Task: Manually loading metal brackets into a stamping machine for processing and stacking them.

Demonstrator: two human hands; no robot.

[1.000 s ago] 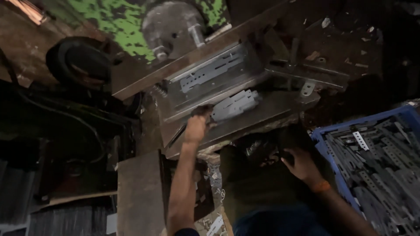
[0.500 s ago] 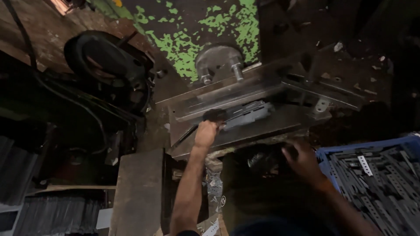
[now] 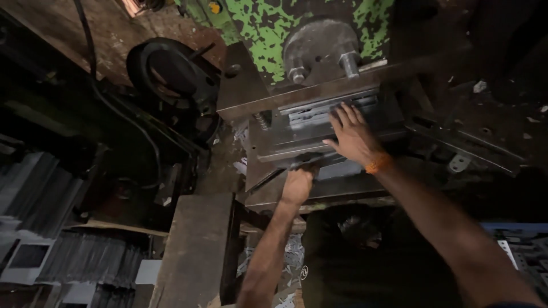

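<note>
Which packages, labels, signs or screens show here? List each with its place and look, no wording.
None can be made out as a package, sign or screen.
Nearest: a small pale card-like panel with a dark centre, far lower left by stacked grey sheets; too dim to tell what it is.
Left hand and right hand rest on the bare steel press die, which carries no label.
</note>
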